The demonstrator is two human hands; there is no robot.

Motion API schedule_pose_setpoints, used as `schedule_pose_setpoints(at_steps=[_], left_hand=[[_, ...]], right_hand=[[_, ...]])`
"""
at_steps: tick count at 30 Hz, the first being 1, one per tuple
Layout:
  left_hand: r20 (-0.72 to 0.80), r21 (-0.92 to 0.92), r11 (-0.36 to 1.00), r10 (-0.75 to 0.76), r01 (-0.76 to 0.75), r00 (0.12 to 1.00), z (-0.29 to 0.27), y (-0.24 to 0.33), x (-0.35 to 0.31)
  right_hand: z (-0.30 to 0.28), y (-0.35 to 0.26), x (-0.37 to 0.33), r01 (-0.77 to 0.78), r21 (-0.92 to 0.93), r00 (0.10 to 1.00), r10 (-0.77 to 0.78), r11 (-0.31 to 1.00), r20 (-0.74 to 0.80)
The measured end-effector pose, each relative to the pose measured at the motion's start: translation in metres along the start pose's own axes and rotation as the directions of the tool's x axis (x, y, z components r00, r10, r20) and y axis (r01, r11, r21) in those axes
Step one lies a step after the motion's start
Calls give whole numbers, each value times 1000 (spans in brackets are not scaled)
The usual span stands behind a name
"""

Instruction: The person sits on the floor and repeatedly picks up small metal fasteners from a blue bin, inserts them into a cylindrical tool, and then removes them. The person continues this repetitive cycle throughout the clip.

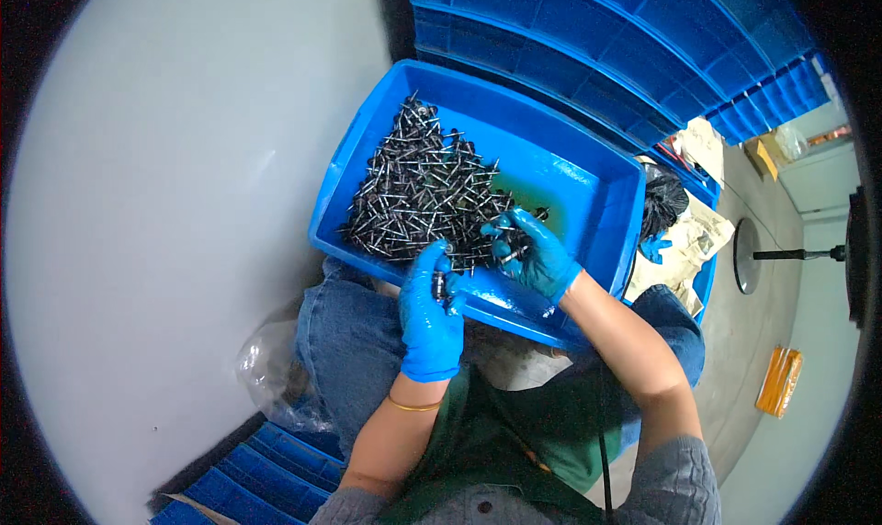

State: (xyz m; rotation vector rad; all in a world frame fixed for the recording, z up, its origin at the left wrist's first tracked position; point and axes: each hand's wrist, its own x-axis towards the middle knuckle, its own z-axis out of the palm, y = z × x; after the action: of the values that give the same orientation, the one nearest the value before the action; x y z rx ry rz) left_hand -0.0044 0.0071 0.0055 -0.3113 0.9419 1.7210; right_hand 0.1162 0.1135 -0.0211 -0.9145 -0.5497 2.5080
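Observation:
A blue plastic tub sits across my lap. In its left and middle part lies a heap of small metal pins with dark, thick parts. My left hand, in a wet blue glove, is at the tub's near edge with its fingers curled round a few of the pins. My right hand, gloved the same way, reaches over the near right end of the heap. Its fingers are bent round several pins. Brownish liquid wets the tub floor beyond that hand.
Stacked blue crates stand right behind the tub. On the right, a black plastic bag and crumpled paper lie in another blue container. A clear plastic bag lies by my left leg, with blue crates below. A pale wall rises at left.

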Motion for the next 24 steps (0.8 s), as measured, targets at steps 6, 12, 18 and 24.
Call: schedule_pose_setpoints(at_steps=[6,12,18,24], left_hand=[[19,-15,992,123,-122,992,-2,6,-5],[-8,70,991,114,-113,993,-5,3,-3],[84,257,935,232,-246,969,-7,2,-5],[-33,131,979,165,-159,986,3,10,-5]], right_hand=[[-3,17,81,265,-794,937,-342,547,77],[36,33,128,134,-898,944,-221,-419,245],[26,38,155,183,-739,934,-121,-649,337],[18,17,77,490,-840,832,-413,232,371]])
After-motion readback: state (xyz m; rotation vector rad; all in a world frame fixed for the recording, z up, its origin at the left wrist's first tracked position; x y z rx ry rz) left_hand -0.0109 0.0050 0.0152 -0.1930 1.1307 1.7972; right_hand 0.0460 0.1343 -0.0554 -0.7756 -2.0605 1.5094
